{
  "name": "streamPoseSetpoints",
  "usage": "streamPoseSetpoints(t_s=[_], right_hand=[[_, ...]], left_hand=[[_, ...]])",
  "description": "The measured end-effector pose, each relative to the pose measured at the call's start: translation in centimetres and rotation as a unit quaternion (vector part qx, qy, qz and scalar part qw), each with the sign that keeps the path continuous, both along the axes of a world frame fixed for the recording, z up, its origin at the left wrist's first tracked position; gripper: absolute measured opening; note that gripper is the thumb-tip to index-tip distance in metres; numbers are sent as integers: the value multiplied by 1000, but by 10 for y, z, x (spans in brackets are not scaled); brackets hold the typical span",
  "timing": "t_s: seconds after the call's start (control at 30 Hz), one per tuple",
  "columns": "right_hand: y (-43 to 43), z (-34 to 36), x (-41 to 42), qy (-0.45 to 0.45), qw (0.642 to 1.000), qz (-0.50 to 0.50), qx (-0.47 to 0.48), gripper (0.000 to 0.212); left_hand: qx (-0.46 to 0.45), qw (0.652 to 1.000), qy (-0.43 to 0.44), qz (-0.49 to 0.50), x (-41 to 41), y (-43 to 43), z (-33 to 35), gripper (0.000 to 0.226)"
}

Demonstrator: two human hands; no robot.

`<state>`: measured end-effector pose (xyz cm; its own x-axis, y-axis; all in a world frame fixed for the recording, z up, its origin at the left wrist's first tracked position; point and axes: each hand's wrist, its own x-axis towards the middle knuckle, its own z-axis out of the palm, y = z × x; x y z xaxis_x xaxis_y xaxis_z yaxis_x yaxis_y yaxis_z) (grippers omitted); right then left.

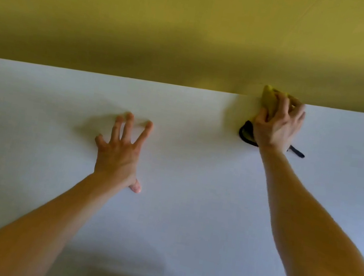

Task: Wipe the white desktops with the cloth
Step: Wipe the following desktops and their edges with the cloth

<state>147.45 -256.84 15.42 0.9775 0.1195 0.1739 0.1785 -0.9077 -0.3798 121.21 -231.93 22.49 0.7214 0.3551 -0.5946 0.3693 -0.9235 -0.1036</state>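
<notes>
gripping the yellow cloth (268, 98) at the desktop (188, 210) far edge, right hand (277, 126); left hand (119, 152) splayed flat mid-surface.

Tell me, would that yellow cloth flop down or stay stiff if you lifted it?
Probably floppy: the cloth is bunched and folded under the right hand, its black edge curling loosely. It looks light, since the fingers alone gather it. It should slide easily on the smooth white desktop, not roll.
</notes>
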Motion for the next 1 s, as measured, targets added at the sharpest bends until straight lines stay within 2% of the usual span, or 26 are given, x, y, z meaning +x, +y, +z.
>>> streamPoseSetpoints(t_s=[0.03, 0.07, 0.1, 0.17, 0.23, 0.3, 0.37, 0.43, 0.53, 0.6, 0.63, 0.67, 0.7, 0.77, 0.83, 0.87, 0.9, 0.93, 1.0], right_hand=[[12, -1, -10, 18, 997, -80, -3, 58], [37, -2, -27, 42, 993, -108, -6, 59], [69, -3, -50, 53, 996, -75, -4, 58], [133, 0, -96, 37, 994, 106, 1, 48], [167, 4, -121, 37, 960, 278, -12, 45], [159, 2, -104, 37, 932, 361, -1, 48], [118, -1, -72, 28, 932, 362, 5, 46], [53, -3, -38, 17, 965, 259, 31, 41], [-61, -1, 3, -11, 999, 22, 28, 42], [-75, -4, 7, 12, 983, -185, 10, 48], [-61, -8, 0, 34, 967, -253, 1, 51], [-38, -10, -12, 55, 966, -253, -8, 54], [-11, -9, -25, 72, 979, -192, -8, 58], [30, -5, -50, 72, 996, 52, -11, 59], [30, -1, -61, 55, 945, 320, -44, 55], [14, 1, -49, 50, 913, 402, -45, 56], [-5, 2, -32, 44, 898, 436, -41, 56], [-28, 1, -14, 40, 905, 423, -31, 54], [-85, -4, 25, 22, 954, 299, 4, 47]], left_hand=[[0, 1000, 2, 1, 1, -1, -1, 182], [2, 1000, 4, 0, 2, -2, -2, 182], [7, 1000, 5, -2, 3, -3, -3, 182], [15, 1000, 10, -6, 3, -4, -3, 181], [27, 1000, 10, -4, 3, -4, -3, 178], [29, 1000, 12, 0, 4, -5, -4, 178], [23, 999, 23, 2, 7, -7, -4, 181], [13, 999, 39, 4, 12, -9, -2, 182], [22, 998, 58, -7, 15, -15, 3, 178], [38, 998, 47, -19, 18, -29, 5, 161], [40, 998, 34, -22, 18, -40, 4, 144], [42, 999, 25, -24, 18, -54, 2, 129], [37, 999, 25, -30, 20, -68, 1, 128], [-17, 998, 65, -10, 27, -98, 2, 158], [-82, 993, 80, 3, 36, -128, 0, 179], [-104, 991, 82, 0, 39, -143, -1, 183], [-121, 989, 82, 5, 43, -155, -4, 186], [-130, 988, 81, 20, 47, -164, -8, 188], [-137, 986, 81, 53, 52, -170, -15, 192]])
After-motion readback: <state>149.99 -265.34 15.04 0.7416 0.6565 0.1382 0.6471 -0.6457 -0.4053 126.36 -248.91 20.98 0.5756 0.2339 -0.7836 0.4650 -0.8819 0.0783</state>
